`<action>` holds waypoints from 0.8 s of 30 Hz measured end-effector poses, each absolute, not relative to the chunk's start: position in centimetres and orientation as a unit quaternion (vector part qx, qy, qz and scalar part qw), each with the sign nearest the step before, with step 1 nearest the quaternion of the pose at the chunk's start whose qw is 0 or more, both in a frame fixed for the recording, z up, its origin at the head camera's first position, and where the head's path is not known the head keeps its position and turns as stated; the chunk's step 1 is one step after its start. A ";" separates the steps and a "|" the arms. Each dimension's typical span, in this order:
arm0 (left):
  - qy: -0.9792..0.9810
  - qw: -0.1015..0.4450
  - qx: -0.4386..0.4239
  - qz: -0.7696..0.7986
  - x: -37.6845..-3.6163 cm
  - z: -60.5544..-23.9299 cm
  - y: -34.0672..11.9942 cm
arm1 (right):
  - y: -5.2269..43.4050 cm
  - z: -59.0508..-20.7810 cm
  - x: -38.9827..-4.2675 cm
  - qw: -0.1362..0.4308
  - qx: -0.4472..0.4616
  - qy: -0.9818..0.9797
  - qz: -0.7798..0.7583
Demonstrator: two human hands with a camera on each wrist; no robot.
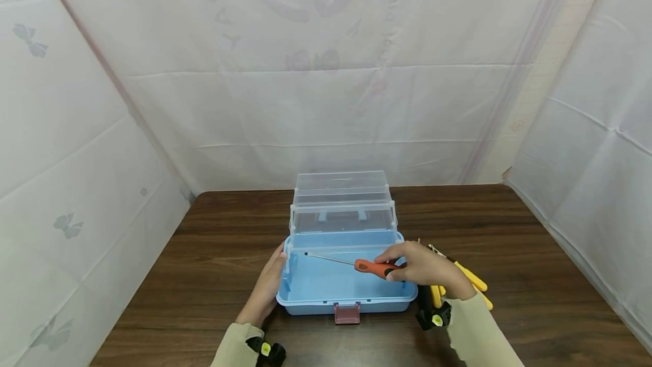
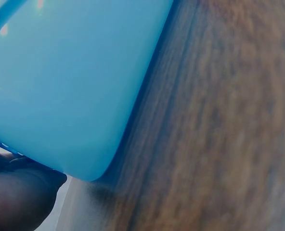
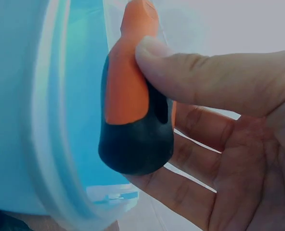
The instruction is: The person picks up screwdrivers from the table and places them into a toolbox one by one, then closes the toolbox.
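A light blue toolbox point(image 1: 305, 293) stands open on the brown wooden table point(image 1: 214, 254), its clear trays point(image 1: 342, 208) folded up and back. My right hand point(image 1: 423, 268) grips an orange and black screwdriver point(image 1: 374, 268) by its handle point(image 3: 133, 110), thumb on top. The metal shaft points left over the box's inside. My left hand point(image 1: 267, 290) lies flat against the box's left outer wall point(image 2: 60, 96), fingers straight.
Several yellow-handled tools point(image 1: 471, 282) lie on the table just right of the box, partly behind my right wrist. A reddish latch point(image 1: 347, 312) hangs at the box's front. White sheets wall in the table on three sides.
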State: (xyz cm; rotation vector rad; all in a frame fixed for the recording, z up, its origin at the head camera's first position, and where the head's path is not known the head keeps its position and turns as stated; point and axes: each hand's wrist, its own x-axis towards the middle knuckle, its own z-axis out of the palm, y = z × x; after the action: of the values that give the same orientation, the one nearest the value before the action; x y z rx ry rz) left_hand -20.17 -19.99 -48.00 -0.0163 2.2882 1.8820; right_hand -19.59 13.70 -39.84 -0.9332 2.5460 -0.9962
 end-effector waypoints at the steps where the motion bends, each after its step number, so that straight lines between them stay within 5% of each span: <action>1: 0.769 0.089 -0.006 0.633 -20.2 -48.0 -20.0 | 13.6 -39.9 -19.6 0.128 -0.323 0.873 -0.342; 24: 0.766 0.082 0.003 0.637 -20.3 -48.3 -20.0 | 12.1 -40.9 -20.1 0.168 -0.330 0.869 -0.328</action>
State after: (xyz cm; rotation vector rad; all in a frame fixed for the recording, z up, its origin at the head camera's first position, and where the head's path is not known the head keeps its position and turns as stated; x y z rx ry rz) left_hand -20.33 -20.01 -48.27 0.0094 2.2885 1.9038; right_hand -20.12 12.08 -40.90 -0.9387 2.4715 -0.9344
